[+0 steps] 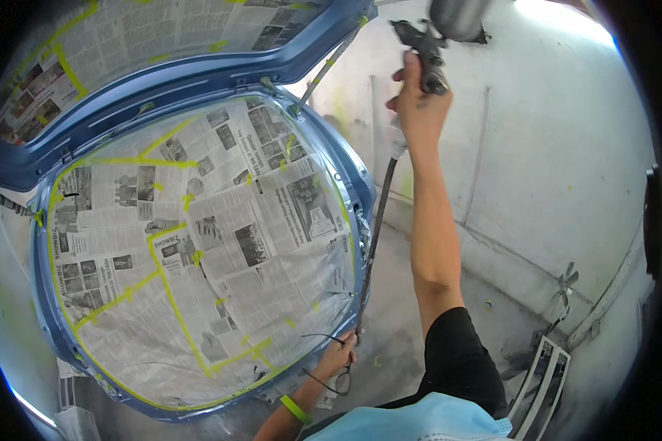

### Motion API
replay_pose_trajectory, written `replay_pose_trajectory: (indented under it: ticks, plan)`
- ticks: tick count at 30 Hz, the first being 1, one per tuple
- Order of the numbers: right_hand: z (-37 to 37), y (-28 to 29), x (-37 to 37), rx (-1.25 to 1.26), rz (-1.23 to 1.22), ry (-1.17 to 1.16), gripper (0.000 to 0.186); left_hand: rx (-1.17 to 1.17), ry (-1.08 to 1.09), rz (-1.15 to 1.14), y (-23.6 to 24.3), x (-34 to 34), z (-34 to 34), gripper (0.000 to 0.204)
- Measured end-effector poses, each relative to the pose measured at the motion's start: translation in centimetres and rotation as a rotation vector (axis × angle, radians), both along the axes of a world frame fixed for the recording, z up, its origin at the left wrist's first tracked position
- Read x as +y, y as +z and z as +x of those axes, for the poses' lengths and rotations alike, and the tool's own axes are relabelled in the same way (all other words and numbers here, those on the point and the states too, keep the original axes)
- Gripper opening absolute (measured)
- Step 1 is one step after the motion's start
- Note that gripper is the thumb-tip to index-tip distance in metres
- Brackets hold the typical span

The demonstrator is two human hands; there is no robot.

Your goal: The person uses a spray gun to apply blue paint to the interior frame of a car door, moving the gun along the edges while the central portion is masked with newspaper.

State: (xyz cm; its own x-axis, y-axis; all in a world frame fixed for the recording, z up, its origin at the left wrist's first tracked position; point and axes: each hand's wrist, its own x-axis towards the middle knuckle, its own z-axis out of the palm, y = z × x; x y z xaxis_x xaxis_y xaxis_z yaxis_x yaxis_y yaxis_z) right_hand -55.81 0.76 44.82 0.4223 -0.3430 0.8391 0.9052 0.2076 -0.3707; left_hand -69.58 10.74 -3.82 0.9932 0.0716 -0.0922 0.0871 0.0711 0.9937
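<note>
The right hand's fingers are wrapped around the grip of a dark spray gun, with one finger extended up along its near side; the far fingertips are hidden behind the grip. That right hand is raised high at the upper part of the view, its back facing the camera, and the gun sits directly in it, its body rising above the knuckles. A rounded grey cup sits at the top of the gun, partly cut off by the upper edge. The forearm runs almost straight down from the wrist to a bent elbow, then into a black sleeve.

A dark hose hangs from a pale fitting below the gun's grip and slopes down to the left hand. There the fingers are curled closed on the hose, low and near the body. Dark-framed glasses show at the same hand; whether it grips them too, I cannot tell. A lime-green band circles that wrist.

Just left of the hose is a blue vehicle opening, covered with newspaper and yellow-green tape, under a raised blue tailgate. A pale wall stands to the right.
</note>
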Motion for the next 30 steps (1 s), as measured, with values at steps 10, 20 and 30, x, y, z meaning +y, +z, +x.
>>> replay_pose_trajectory:
  ticks: [10,20,30]
  plan:
    - [-2.2,-0.1,0.3,-0.047,0.091,0.059,0.038,-0.088,-0.034,-0.034,-1.4,1.7,-1.1,0.041]
    - [-1.9,0.1,3.6,-0.097,-0.077,-0.291,0.029,-0.08,-0.044,-0.009,-0.6,2.5,-2.0,0.042]
    - [-1.9,-0.4,5.5,-0.007,-0.224,0.004,0.043,0.023,-0.028,0.147,-2.9,3.3,-2.4,0.049]
